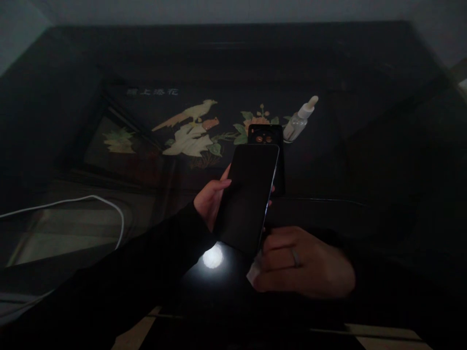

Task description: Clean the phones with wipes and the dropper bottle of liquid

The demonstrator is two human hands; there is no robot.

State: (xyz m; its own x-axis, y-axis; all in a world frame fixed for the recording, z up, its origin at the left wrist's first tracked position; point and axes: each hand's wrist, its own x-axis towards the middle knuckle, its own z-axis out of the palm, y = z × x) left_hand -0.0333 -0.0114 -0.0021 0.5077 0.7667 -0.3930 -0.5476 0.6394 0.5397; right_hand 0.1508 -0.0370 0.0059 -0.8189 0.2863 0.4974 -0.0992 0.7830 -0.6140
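My left hand [211,198] is wrapped round a dark smartphone [250,194], thumb along its left edge and fingertips showing at its right edge. The phone is tilted, its dark screen towards me. Close to its lower right corner, my right hand [302,262] is closed on a small whitish piece that looks like tissue or cloth [254,273]. A ring sits on one finger of that hand. Behind the held phone, a second phone [265,133] with its camera side up lies on the table, partly hidden.
A dropper bottle [299,119] lies beyond the phones to the right. The dark glossy table [365,121] has a bird and flower picture [189,131]. A white cable [73,203] curves at the left. A bright round light spot [213,256] shows below the phone.
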